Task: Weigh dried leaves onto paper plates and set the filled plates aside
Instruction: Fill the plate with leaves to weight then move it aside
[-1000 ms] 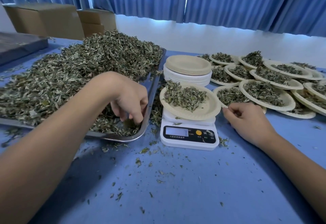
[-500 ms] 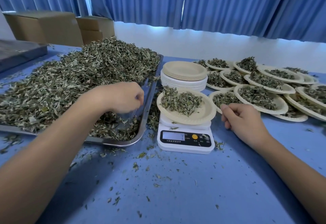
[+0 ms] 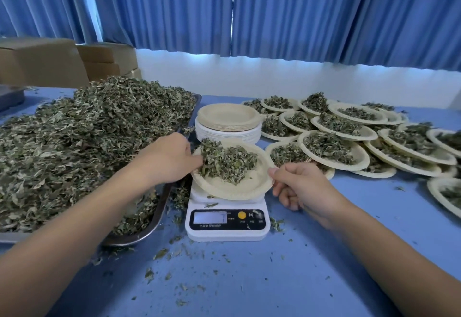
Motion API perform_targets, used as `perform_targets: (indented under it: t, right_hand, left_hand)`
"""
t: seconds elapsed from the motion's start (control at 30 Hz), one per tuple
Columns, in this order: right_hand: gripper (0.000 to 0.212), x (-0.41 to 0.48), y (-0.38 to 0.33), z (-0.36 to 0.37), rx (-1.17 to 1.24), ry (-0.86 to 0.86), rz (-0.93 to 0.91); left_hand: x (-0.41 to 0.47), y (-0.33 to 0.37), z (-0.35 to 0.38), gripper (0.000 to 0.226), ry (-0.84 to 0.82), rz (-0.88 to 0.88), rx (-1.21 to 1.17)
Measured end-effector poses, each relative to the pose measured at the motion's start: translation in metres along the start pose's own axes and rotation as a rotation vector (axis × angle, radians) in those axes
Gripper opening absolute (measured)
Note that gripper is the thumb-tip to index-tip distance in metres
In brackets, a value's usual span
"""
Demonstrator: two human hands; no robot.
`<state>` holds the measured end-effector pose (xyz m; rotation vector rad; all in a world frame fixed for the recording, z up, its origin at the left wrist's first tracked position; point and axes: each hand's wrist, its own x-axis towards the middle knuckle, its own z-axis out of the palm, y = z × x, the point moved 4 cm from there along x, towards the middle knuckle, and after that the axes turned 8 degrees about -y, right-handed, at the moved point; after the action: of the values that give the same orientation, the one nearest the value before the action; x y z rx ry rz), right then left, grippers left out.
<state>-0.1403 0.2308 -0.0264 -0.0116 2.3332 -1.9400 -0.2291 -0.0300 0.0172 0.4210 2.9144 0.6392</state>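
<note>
A paper plate (image 3: 232, 189) with a heap of dried leaves (image 3: 228, 162) sits on the white digital scale (image 3: 227, 221). My left hand (image 3: 172, 158) is at the plate's left edge, its curled fingers pinching a clump of leaves over the plate, fingertips buried in them. The plate's right rim is pinched by my right hand (image 3: 296, 186), thumb on top and fingers underneath. A big mound of loose leaves (image 3: 87, 142) fills the metal tray (image 3: 154, 226) on the left.
A stack of empty paper plates (image 3: 228, 119) stands just behind the scale. Several filled plates (image 3: 331, 149) overlap across the right of the blue table (image 3: 249, 279). Leaf crumbs lie scattered around the scale. Cardboard boxes (image 3: 50, 62) sit at the back left.
My left hand left the tray's near corner and carried a pinch of leaves right to the plate. My right hand moved from the table up to the plate's right rim and gripped it.
</note>
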Motion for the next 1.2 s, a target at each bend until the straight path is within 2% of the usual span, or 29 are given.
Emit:
perform_targets:
  t: [0.13,0.23,0.33,0.43,0.57,0.63,0.8,0.93,1.1,1.2]
  right_hand:
    - [0.025,-0.006,-0.007,-0.008,0.177,0.034,0.047]
    - [0.027,-0.007,-0.015,-0.027,0.254,0.143,0.047]
    - [0.018,-0.003,-0.024,-0.055,0.296,0.258,0.047]
    - [0.016,0.015,-0.038,-0.089,0.293,0.348,0.08]
    - [0.014,0.058,-0.073,-0.133,0.134,0.414,0.116]
    - [0.016,0.088,-0.091,-0.15,0.015,0.448,0.102]
    - [0.01,0.169,-0.108,-0.17,-0.245,0.502,0.126]
    - [0.015,0.23,-0.101,-0.171,-0.508,0.484,0.166]
    - [0.014,0.278,-0.088,-0.171,-0.827,0.492,0.164]
    - [0.016,0.289,-0.079,-0.172,-0.933,0.483,0.203]
  left_hand:
    - [0.01,0.023,0.008,0.036,-0.032,0.061,-0.24]
    - [0.023,0.048,0.02,0.021,-0.168,0.035,-0.437]
    - [0.041,0.079,0.023,0.016,-0.3,-0.007,-0.66]
    - [0.071,0.108,0.012,0.017,-0.321,-0.018,-0.779]
    - [0.126,0.141,-0.018,0.014,-0.211,0.005,-0.745]
    - [0.157,0.152,-0.029,0.022,-0.169,0.008,-0.706]
    - [0.235,0.155,-0.039,0.024,-0.116,-0.041,-0.54]
    - [0.285,0.137,-0.034,0.014,-0.171,-0.118,-0.423]
    - [0.324,0.115,-0.011,0.02,-0.293,-0.171,-0.357]
    - [0.334,0.11,0.006,0.02,-0.399,-0.191,-0.342]
